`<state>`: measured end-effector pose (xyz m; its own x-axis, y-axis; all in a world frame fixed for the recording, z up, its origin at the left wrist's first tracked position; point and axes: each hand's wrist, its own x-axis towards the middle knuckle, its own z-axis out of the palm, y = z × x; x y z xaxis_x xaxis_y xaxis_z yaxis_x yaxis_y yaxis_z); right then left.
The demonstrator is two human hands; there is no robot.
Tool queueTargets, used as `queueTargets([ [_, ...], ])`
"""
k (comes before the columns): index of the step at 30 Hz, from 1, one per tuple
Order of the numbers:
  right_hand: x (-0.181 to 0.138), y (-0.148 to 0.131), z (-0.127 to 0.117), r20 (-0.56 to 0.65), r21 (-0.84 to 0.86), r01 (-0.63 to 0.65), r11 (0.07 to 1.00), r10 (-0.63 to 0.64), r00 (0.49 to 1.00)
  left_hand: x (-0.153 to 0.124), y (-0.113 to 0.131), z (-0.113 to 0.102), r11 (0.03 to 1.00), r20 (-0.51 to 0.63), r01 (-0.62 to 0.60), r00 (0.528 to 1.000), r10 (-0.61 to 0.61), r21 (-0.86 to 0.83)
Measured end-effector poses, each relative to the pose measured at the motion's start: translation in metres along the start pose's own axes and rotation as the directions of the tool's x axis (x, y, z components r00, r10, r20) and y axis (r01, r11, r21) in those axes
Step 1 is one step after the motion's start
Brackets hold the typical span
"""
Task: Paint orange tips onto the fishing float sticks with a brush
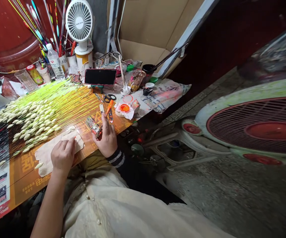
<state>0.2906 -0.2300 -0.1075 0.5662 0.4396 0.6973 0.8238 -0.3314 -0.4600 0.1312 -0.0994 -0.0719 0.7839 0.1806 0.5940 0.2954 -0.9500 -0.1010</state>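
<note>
My left hand rests on a pale cloth at the table edge, fingers closed in a pinch. A pale fishing float sticks out on its left side, in line with the pinched fingers; the hand hides the float's thin stem. My right hand is closed around a slender brush-like tool with an orange handle. The tool's lower end points down toward a paint-stained block. Beyond the right hand stands a small pot of orange paint on white paper.
Many pale floats with yellow-green stems cover the table's left. Behind stand a phone, a white fan, a water bottle and paint jars. Black scissors lie mid-table. A large green-rimmed fan stands right.
</note>
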Motion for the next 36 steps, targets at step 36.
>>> queueTargets([
  [36,0.007,0.066,-0.095,-0.142,0.265,0.000,0.964,0.039,0.989,0.003,-0.005,0.001,0.995,-0.087,-0.065,0.994,0.071,0.074],
])
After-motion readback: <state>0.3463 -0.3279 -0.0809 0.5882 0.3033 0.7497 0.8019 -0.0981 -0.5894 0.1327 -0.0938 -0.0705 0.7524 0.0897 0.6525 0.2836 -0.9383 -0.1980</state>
